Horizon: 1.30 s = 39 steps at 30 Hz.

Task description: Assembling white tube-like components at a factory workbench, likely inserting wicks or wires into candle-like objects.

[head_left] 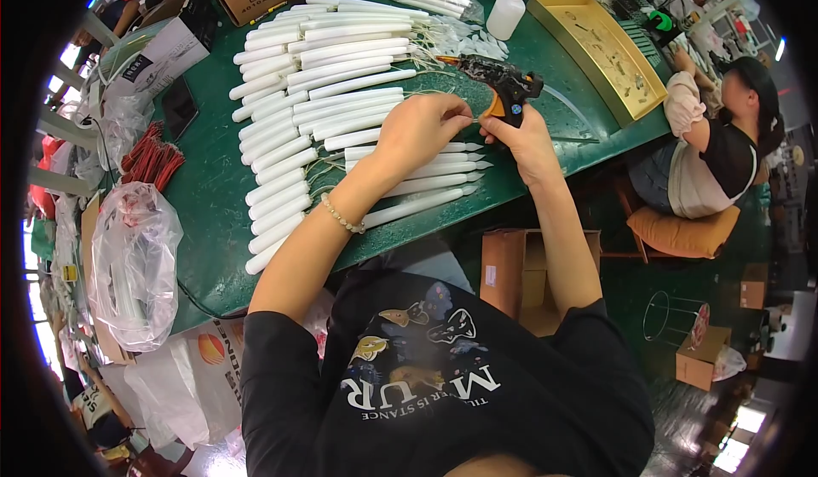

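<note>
Over the green table [204, 204], with white sticks [341, 77] in rows, the right hand [530, 146] was closed round the black glue gun [503, 81], right of upper centre. Its long axis ran nearly sideways, nozzle toward the upper left, perhaps to spare the fingers. The left hand [426, 126] pinched tightly; on what, I could not tell.

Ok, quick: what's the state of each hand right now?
Left hand: closed in a pinch; anything between its fingertips is too small to tell.
Right hand: closed, holding the glue gun.
</note>
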Each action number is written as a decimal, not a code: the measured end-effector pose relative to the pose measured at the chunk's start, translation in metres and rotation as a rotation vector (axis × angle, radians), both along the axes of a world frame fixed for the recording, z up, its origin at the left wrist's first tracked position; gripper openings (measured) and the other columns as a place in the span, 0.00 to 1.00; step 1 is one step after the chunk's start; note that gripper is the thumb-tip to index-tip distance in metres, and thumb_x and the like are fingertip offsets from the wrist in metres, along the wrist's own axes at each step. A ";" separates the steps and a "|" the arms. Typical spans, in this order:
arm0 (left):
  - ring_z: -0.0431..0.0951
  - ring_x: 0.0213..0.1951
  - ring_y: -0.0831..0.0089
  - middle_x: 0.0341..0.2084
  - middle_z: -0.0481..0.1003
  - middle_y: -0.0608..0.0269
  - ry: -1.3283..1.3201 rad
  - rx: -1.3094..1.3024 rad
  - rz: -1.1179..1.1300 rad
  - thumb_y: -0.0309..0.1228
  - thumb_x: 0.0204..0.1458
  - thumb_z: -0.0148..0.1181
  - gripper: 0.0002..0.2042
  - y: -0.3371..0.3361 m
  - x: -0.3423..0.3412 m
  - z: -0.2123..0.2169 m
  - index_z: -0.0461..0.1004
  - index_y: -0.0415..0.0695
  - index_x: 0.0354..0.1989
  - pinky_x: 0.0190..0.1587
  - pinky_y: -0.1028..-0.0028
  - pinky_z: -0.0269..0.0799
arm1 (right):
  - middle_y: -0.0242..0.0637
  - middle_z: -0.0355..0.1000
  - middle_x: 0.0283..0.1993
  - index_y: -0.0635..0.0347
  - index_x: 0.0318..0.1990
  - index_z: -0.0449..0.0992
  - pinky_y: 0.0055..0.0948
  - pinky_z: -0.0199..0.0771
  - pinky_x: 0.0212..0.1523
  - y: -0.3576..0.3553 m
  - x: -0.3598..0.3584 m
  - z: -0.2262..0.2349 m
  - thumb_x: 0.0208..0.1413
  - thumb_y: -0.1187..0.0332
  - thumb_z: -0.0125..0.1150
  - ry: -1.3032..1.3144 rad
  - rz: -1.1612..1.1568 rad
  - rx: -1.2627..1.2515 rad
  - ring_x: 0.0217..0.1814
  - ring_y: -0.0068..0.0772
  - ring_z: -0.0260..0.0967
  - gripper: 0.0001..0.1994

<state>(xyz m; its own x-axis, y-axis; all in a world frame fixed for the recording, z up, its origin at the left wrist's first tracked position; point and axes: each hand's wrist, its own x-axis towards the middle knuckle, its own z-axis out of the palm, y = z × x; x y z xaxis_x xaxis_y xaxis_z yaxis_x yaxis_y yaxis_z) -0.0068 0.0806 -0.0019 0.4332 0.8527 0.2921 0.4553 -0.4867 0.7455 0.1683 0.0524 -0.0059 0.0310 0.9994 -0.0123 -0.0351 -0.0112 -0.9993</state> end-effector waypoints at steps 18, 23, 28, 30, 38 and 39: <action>0.77 0.26 0.63 0.23 0.77 0.57 0.071 0.038 0.167 0.34 0.47 0.58 0.09 -0.001 -0.012 0.000 0.78 0.42 0.30 0.30 0.69 0.70 | 0.41 0.71 0.46 0.67 0.51 0.65 0.23 0.71 0.37 -0.014 0.006 0.010 0.51 0.75 0.55 0.134 0.052 0.065 0.46 0.30 0.70 0.18; 0.76 0.25 0.66 0.23 0.77 0.58 0.081 -0.048 0.209 0.35 0.46 0.57 0.10 0.004 -0.015 0.003 0.78 0.42 0.31 0.30 0.71 0.70 | 0.39 0.71 0.42 0.67 0.50 0.65 0.22 0.68 0.35 -0.031 0.018 0.004 0.52 0.73 0.56 0.140 -0.052 0.039 0.42 0.29 0.70 0.18; 0.76 0.24 0.68 0.22 0.77 0.59 0.101 -0.094 0.225 0.35 0.46 0.56 0.10 0.004 -0.016 0.006 0.78 0.42 0.31 0.29 0.72 0.69 | 0.35 0.70 0.36 0.66 0.47 0.68 0.20 0.65 0.34 -0.041 0.028 -0.002 0.53 0.69 0.58 0.191 -0.065 -0.032 0.34 0.24 0.67 0.15; 0.75 0.24 0.68 0.22 0.77 0.59 0.095 -0.103 0.222 0.35 0.46 0.56 0.11 0.005 -0.016 0.006 0.78 0.42 0.31 0.29 0.72 0.69 | 0.34 0.70 0.34 0.65 0.42 0.70 0.20 0.65 0.33 -0.045 0.027 -0.003 0.53 0.68 0.57 0.186 -0.032 -0.093 0.33 0.22 0.65 0.12; 0.75 0.24 0.69 0.21 0.76 0.60 0.077 -0.091 0.207 0.35 0.46 0.57 0.10 0.004 -0.017 0.005 0.78 0.42 0.30 0.29 0.73 0.68 | 0.27 0.69 0.27 0.60 0.33 0.74 0.17 0.61 0.30 -0.050 0.004 0.005 0.51 0.63 0.62 -0.303 -0.203 -0.008 0.28 0.15 0.62 0.10; 0.75 0.24 0.69 0.20 0.76 0.60 0.083 -0.101 0.206 0.35 0.46 0.57 0.10 0.003 -0.016 0.006 0.78 0.42 0.30 0.29 0.74 0.68 | 0.27 0.69 0.27 0.60 0.33 0.74 0.17 0.61 0.30 -0.049 0.003 0.003 0.51 0.63 0.62 -0.303 -0.205 -0.008 0.28 0.15 0.62 0.10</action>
